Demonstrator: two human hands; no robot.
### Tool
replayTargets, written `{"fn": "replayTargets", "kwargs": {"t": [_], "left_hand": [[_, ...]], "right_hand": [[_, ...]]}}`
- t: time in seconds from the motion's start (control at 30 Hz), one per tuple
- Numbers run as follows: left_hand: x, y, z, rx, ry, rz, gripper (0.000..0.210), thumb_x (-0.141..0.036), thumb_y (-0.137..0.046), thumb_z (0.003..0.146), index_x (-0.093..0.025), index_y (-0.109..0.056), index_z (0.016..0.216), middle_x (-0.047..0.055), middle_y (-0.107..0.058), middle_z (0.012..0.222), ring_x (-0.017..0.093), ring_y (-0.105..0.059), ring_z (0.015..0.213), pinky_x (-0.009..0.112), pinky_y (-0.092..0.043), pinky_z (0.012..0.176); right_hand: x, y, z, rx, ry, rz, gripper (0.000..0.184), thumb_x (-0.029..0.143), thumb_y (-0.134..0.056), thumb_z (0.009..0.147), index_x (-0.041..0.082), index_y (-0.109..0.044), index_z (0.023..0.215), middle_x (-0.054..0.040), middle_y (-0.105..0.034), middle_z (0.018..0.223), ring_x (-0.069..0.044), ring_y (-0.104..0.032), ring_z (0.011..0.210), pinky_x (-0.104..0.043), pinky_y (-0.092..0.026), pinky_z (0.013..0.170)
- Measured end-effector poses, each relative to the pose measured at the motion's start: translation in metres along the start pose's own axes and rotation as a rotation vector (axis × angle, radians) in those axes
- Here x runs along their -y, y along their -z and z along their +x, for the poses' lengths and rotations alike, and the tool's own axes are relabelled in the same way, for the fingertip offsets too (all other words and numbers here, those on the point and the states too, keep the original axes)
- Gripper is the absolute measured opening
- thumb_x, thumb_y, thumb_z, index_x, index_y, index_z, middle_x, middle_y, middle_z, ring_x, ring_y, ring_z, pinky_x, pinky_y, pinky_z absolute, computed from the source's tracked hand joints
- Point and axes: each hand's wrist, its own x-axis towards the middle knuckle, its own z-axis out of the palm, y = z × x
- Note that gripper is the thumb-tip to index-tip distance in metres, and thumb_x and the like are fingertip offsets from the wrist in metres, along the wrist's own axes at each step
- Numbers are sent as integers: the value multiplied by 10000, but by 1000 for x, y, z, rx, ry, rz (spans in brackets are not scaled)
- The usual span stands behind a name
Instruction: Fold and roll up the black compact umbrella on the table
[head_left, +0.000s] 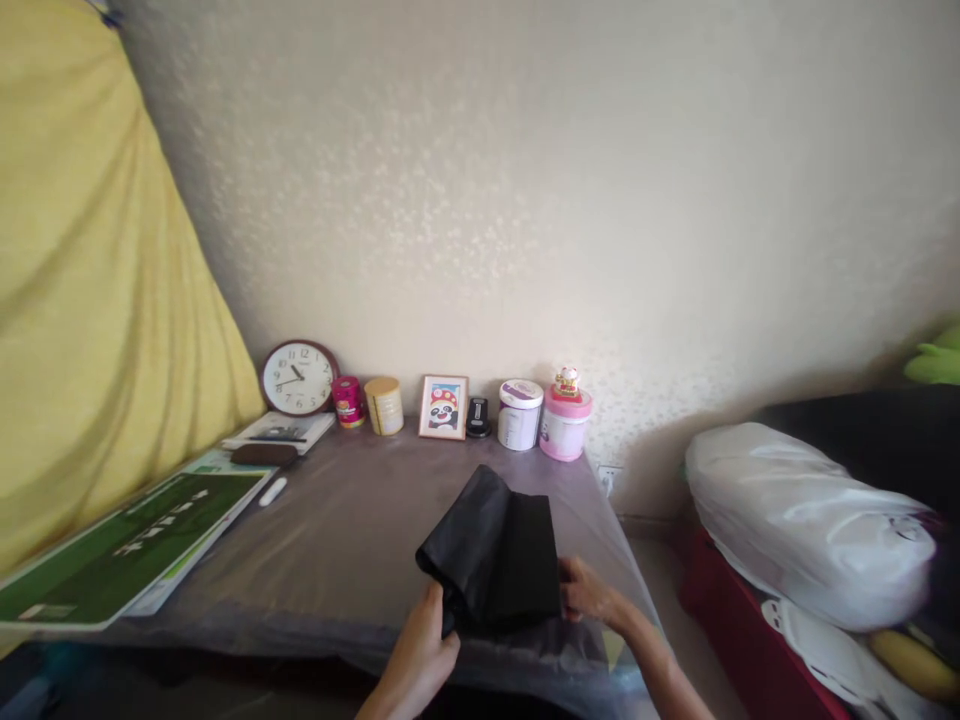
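Note:
Near the front of the table, a soft black folded item (517,560) stands partly spread, one side curling over to the left and a flatter panel to the right. Whether it is a bag or a folded sheet I cannot tell. My left hand (426,640) is closed on its lower left edge, where the material bunches. At the right edge of the same item, my right hand (589,590) grips with curled fingers; its fingertips are partly hidden behind the panel.
Along the wall stand a clock (300,378), a pink tin (347,402), a yellow canister (384,406), a framed panda picture (443,408), a black device (478,417) and two tubs (520,416). Green boards (142,540) lie left. A white plastic bag (810,530) sits right.

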Motion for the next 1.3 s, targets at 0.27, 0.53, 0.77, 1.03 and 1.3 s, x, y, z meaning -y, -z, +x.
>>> {"fn": "replayTargets", "kwargs": {"t": [0.27, 0.53, 0.77, 1.03, 1.3], "left_hand": [[-10, 1, -9, 59, -25, 248, 664, -33, -426, 705, -150, -270, 1339, 155, -345, 1379, 219, -588, 969, 326, -432, 847], [2, 9, -15, 88, -39, -140, 661, -198, -491, 750, -204, -239, 1361, 116, -398, 1361, 190, -554, 1053, 292, -449, 871], [8, -4, -12, 27, -90, -264, 720, -118, -492, 691, -203, -255, 1365, 102, -369, 1401, 229, -431, 1223, 375, -370, 1007], [-1, -8, -15, 44, -65, 55, 805, -34, -412, 690, -126, -63, 1410, 132, -243, 1464, 200, -348, 1292, 305, -314, 1037], [-26, -10, -24, 106, 8, 309, 781, 14, -360, 681, -125, -112, 1409, 187, -212, 1461, 240, -619, 957, 315, -473, 805]], "right_hand": [[-36, 25, -44, -142, 138, -210, 173, 245, -484, 714, 192, -628, 634, 10, -603, 534, -142, -573, 526, -240, -442, 516], [21, 23, -30, -554, 391, -368, 298, 363, -424, 845, 221, -605, 1035, -51, -667, 891, -162, -635, 714, -278, -501, 655], [73, -20, 4, -468, 712, -650, 384, 158, -342, 879, 242, -489, 1223, -53, -580, 989, -141, -599, 823, -257, -496, 728], [82, -23, 29, -513, 726, -773, 302, 214, -337, 916, 236, -615, 1031, -46, -581, 923, -116, -594, 732, -197, -469, 624], [89, -45, 63, -526, 794, -661, 276, 229, -373, 914, 275, -620, 1029, -37, -581, 992, -122, -585, 852, -199, -470, 712]]}}
